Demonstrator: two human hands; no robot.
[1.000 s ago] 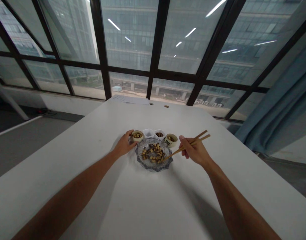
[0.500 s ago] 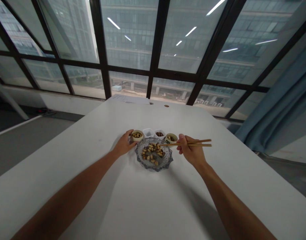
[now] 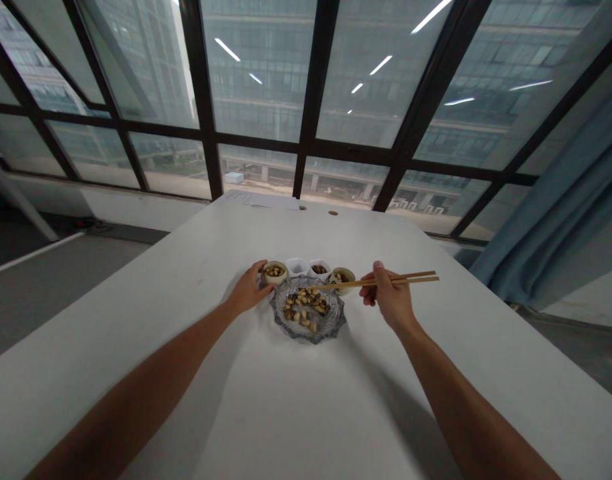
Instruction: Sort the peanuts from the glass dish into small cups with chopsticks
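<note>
My right hand (image 3: 391,297) is closed on a pair of wooden chopsticks (image 3: 413,277), tips pointing left over a glass bowl (image 3: 336,325). Inside that scalloped bowl lie mixed nuts (image 3: 302,317), pale and dark, too small to name surely. The chopstick tips are at the pile's upper edge; whether they grip a piece I cannot tell. With thumb and fingers around its left side, my left hand (image 3: 246,288) holds a small cream bowl (image 3: 275,282) containing pale pieces. Two white cups (image 3: 297,267) and another cream bowl (image 3: 347,288) complete the row behind the glass bowl.
Everything stands on a long white table (image 3: 286,413). Papers (image 3: 259,199) lie at its far end, near two round spots in the tabletop. Beyond are dark-framed windows (image 3: 306,80), with a blue curtain (image 3: 546,220) at the right.
My right hand has moved a little to the right and turned the chopsticks, so their rear ends sit higher. The tips shifted slightly left. My left hand stays at the cream bowl.
</note>
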